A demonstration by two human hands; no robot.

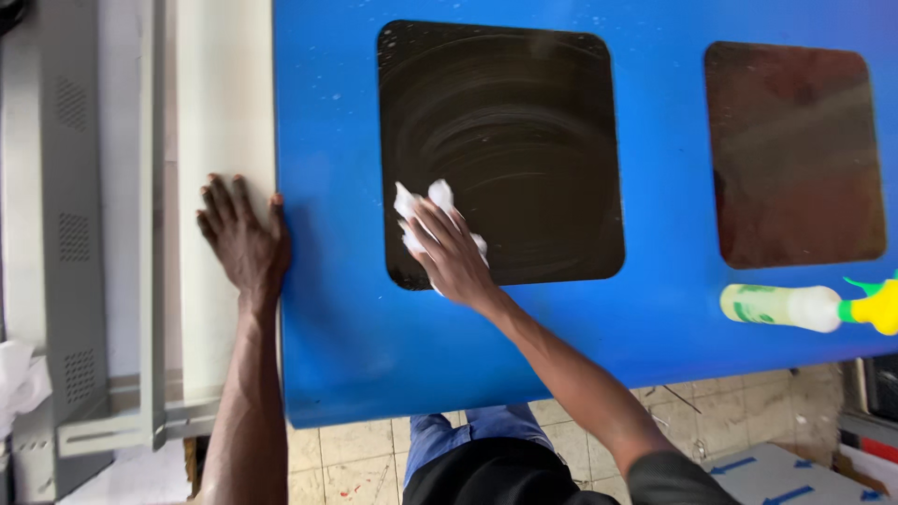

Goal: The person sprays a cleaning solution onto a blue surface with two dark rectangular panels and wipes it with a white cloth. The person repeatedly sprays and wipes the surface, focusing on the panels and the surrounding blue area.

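Note:
A large blue panel (pixel 327 309) fills most of the head view, with two dark, rounded-square window panes set in it. My right hand (pixel 451 254) presses a crumpled white cloth (pixel 418 201) against the lower left corner of the left pane (pixel 524 131), which shows curved smear marks. My left hand (pixel 245 236) lies flat with its fingers apart on the white surface beside the panel's left edge, thumb touching the blue edge. The right pane (pixel 795 150) is dark and reddish.
A pale spray bottle (pixel 786 307) with a yellow and green nozzle lies on its side on the blue panel at the lower right. Grey metal cabinet parts (pixel 70 234) stand to the left. Below is a tiled floor (pixel 355 458) and a board with blue arrows (pixel 776 472).

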